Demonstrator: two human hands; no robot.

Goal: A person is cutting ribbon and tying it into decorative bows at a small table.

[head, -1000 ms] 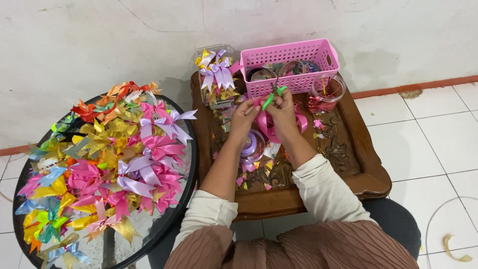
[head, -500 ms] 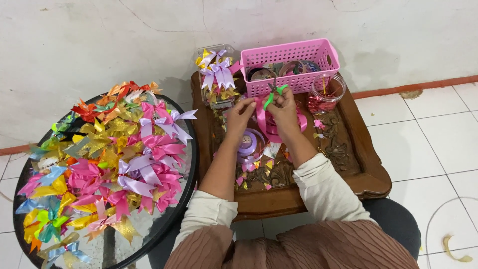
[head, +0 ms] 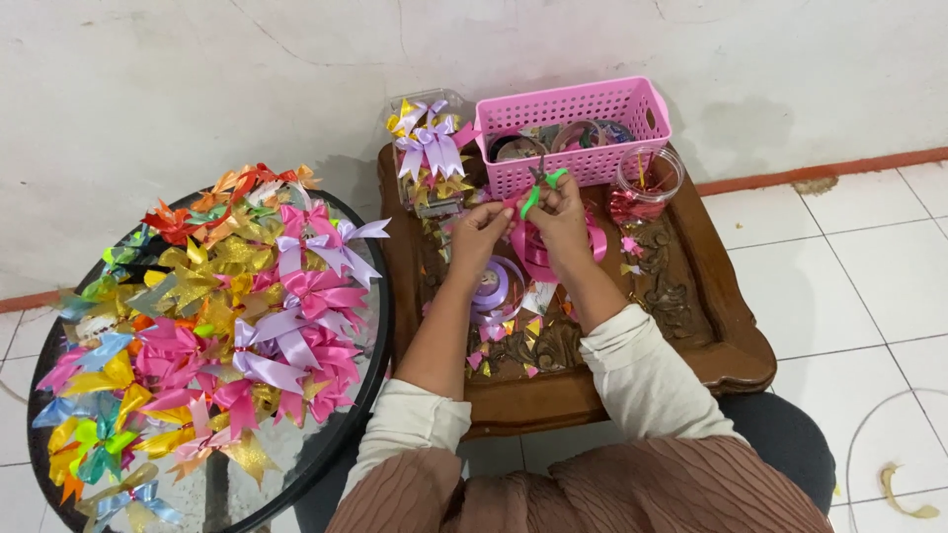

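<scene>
Scissors [head: 538,188], small, green-handled, pinched in my right hand [head: 561,219]; long axis slants from handles at lower left up to the tip at upper right, aimed toward the pink slotted basket [head: 573,123]. Pink ribbon [head: 528,247], looped, held between both hands above the carved wooden table [head: 691,296]; my left hand [head: 481,229] closes its fingertips on one end of it. Lilac ribbon spool [head: 491,286], flat on the table just under my left wrist. Clear plastic box [head: 427,148], rectangular, left of the basket, filled with lilac and gold bows. Clear round jar [head: 647,183], right of the basket, red bits inside. Round black glass table [head: 326,454], far left, heaped with finished bows [head: 217,306] in pink, gold, lilac, orange
</scene>
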